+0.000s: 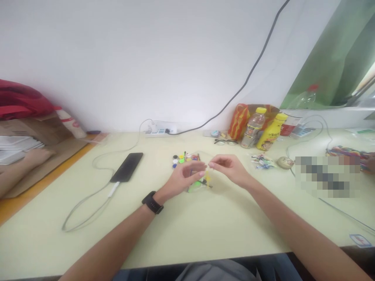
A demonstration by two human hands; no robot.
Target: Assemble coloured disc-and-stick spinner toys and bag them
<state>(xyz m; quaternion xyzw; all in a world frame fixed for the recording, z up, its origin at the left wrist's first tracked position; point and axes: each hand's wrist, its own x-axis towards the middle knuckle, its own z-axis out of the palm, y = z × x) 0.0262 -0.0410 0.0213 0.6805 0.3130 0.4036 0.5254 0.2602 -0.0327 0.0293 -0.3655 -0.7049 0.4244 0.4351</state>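
Note:
My left hand (183, 177) and my right hand (230, 168) meet over the middle of the pale green table (187, 230). Both pinch with thumb and fingertips at a thin clear plastic bag (207, 164) that is hard to make out. Under and between them lies a small pile of bright green and yellow plastic parts (200, 183). Just behind the hands sit several small coloured pieces (184, 159): blue, green, red, black. A black watch (152, 202) is on my left wrist.
A black phone (127, 167) on a white cable lies to the left, a white power strip (159, 130) at the wall. Bottles (271, 132), glasses (225, 141) and wrapped sweets (262, 161) stand at back right. Another person's hand (36, 156) rests on cardboard at far left.

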